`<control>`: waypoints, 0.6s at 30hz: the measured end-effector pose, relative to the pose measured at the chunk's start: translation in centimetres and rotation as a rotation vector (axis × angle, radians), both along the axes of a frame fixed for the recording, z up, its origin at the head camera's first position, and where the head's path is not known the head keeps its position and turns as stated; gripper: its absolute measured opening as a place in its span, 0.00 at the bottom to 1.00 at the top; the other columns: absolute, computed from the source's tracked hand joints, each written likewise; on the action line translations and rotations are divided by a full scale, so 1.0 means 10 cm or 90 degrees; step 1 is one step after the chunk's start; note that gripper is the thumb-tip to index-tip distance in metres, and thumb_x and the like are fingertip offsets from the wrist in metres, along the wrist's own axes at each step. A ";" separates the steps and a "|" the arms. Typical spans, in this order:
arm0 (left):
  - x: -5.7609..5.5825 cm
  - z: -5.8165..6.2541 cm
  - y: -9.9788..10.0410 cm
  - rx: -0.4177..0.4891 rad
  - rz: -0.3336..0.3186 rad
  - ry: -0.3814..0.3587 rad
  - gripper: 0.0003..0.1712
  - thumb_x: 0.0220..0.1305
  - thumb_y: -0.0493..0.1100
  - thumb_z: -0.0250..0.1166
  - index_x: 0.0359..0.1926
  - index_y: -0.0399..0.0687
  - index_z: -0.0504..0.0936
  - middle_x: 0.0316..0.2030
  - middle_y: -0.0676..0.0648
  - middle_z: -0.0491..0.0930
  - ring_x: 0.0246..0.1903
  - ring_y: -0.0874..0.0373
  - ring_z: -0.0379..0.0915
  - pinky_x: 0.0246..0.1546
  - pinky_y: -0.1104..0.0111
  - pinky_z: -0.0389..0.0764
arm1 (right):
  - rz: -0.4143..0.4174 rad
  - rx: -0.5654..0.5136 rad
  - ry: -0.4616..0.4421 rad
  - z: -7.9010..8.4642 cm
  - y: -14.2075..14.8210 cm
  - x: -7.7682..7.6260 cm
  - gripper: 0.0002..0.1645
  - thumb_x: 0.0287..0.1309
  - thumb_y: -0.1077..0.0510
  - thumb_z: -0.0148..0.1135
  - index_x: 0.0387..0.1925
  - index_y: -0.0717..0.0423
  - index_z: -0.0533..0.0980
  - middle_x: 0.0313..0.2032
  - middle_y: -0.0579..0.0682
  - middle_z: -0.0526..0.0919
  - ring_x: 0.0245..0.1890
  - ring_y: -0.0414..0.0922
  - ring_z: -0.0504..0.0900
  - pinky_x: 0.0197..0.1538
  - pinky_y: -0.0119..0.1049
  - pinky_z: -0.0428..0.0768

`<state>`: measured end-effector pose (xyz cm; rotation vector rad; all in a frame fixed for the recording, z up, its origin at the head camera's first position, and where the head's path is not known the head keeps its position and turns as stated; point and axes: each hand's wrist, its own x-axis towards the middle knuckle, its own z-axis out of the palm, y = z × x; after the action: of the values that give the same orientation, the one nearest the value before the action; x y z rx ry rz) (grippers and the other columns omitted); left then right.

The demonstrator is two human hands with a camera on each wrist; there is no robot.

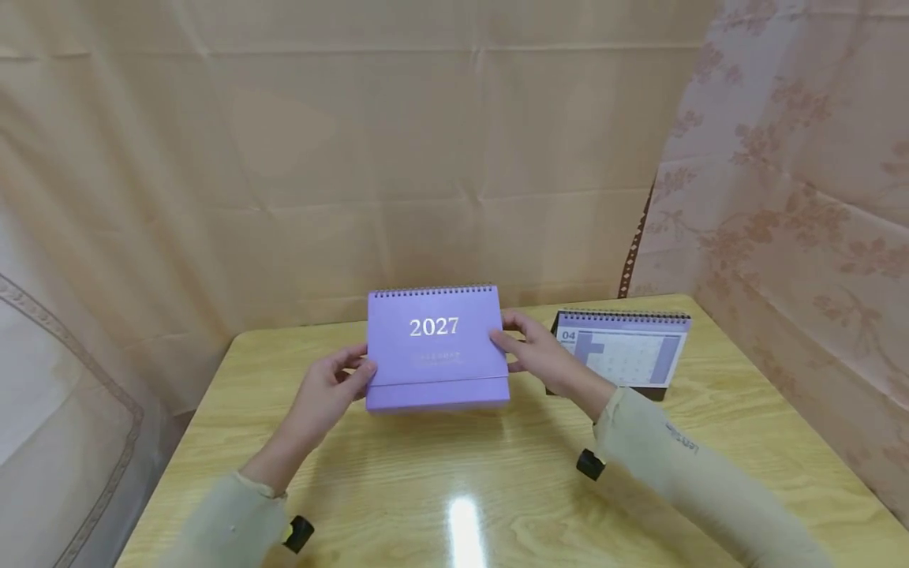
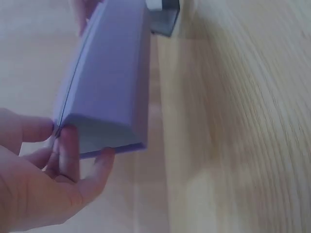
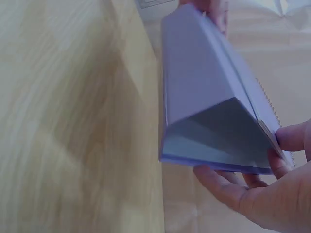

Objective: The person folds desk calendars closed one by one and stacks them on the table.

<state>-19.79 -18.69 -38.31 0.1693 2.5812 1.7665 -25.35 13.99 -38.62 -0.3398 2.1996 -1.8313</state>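
A purple spiral-bound desk calendar (image 1: 438, 339) marked 2027 is held up above the wooden table, its cover toward the head camera. My left hand (image 1: 332, 388) grips its left edge, thumb on the front and fingers behind. On the opposite edge my right hand (image 1: 534, 351) pinches it the same way. From the left wrist, the calendar (image 2: 109, 63) shows its folded base and hollow side, with the left hand (image 2: 53, 179) at one end. The right wrist view shows the open triangular stand of the calendar (image 3: 204, 68), the right hand (image 3: 272, 194) around its edge.
A second desk calendar (image 1: 625, 351), open at a page marked 04, stands on the table at the right, just behind the right wrist. The wooden table (image 1: 398, 489) ends at a beige curtain (image 1: 355, 158) behind. A floral curtain (image 1: 802, 205) hangs on the right.
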 end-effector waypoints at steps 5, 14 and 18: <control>0.19 0.00 0.17 -0.062 -0.060 0.012 0.34 0.73 0.46 0.64 0.75 0.42 0.65 0.60 0.40 0.73 0.55 0.45 0.74 0.55 0.55 0.79 | 0.002 -0.009 -0.021 -0.09 0.23 0.17 0.26 0.78 0.51 0.52 0.64 0.67 0.65 0.60 0.63 0.68 0.52 0.53 0.78 0.52 0.49 0.83; 0.36 -0.08 0.30 -0.029 -0.116 -0.052 0.47 0.73 0.59 0.61 0.82 0.64 0.43 0.77 0.40 0.49 0.72 0.36 0.56 0.62 0.43 0.71 | 0.016 -0.034 -0.051 -0.05 0.36 0.34 0.33 0.78 0.48 0.52 0.73 0.61 0.59 0.61 0.62 0.70 0.53 0.52 0.80 0.54 0.53 0.81; 0.36 -0.09 0.31 -0.003 -0.111 -0.082 0.49 0.72 0.60 0.61 0.82 0.65 0.41 0.78 0.42 0.49 0.70 0.38 0.59 0.58 0.48 0.76 | 0.029 -0.036 -0.044 -0.04 0.37 0.37 0.35 0.78 0.48 0.50 0.77 0.59 0.57 0.64 0.63 0.71 0.53 0.53 0.81 0.53 0.51 0.82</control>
<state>-16.19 -15.55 -39.21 0.2625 2.4008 1.6531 -21.62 17.68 -39.05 -0.3287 2.0809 -1.8552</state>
